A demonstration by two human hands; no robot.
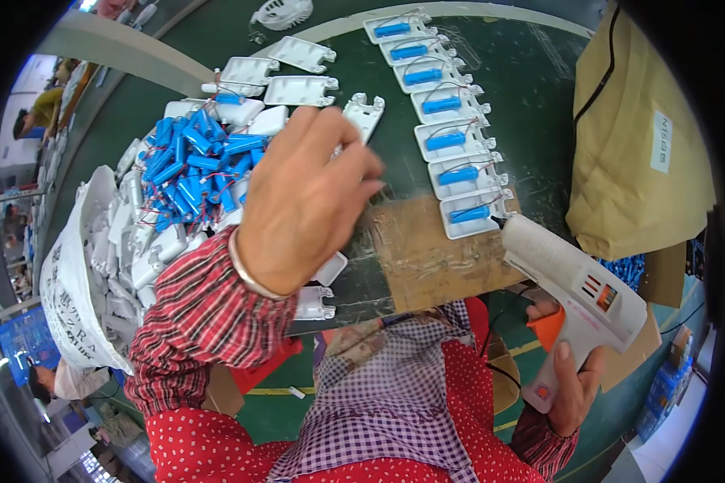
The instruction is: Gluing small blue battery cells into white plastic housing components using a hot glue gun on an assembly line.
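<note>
My right hand (576,386) is wrapped around the handle of a white hot glue gun (568,278) with an orange trigger. The gun's dark nozzle points at the right end of the nearest white plastic shell (459,229), which holds a blue cylindrical battery (470,214); whether they touch is unclear. My left hand (302,197) hovers with loosely bent, slightly blurred fingers beside a heap of blue wired batteries (189,165). An empty white shell (364,118) lies just past its fingers, partly hidden by them. I see nothing held in that hand.
Several battery-filled shells (445,142) form a column on the green table. Cardboard (435,262) lies at its near edge. At left is a white sack (76,274) of white parts; more empty shells (300,90) lie behind. A tan bag (632,161) stands at right.
</note>
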